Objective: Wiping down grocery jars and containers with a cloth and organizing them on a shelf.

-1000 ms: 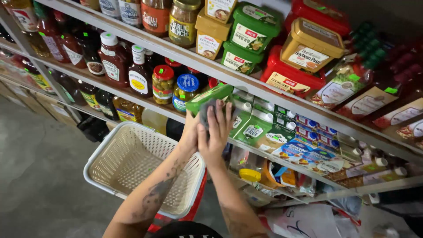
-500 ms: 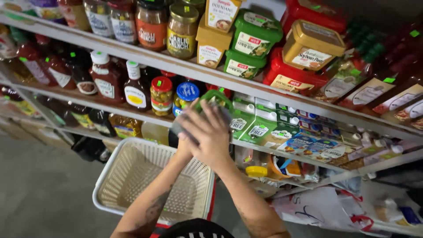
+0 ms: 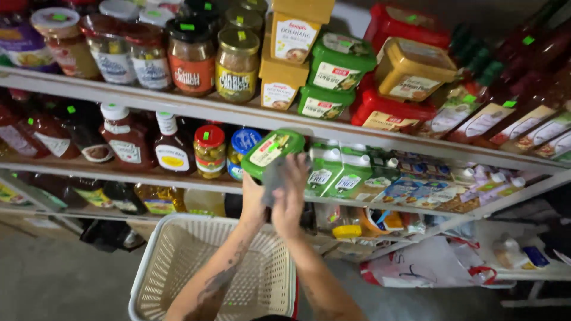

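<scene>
A green plastic tub [image 3: 270,151] with a label on its lid is held tilted in front of the middle shelf. My left hand [image 3: 253,201] grips the tub from below on its left side. Beside it, my right hand [image 3: 292,199] presses a grey cloth [image 3: 274,177] against the tub's lower right part. Both forearms reach up over a white woven-pattern plastic basket [image 3: 172,267] that stands below the hands. The tub's underside is hidden by my fingers.
The top shelf [image 3: 178,104] carries glass jars, yellow, green and red tubs. Sauce bottles [image 3: 128,142] and small jars [image 3: 209,151] stand on the middle shelf left of the hands, green cartons [image 3: 333,175] to the right. A white bag [image 3: 422,270] lies lower right.
My right hand has slid down off the tub's lid, so more of the green lid shows. The left hand has kept its hold on the tub.
</scene>
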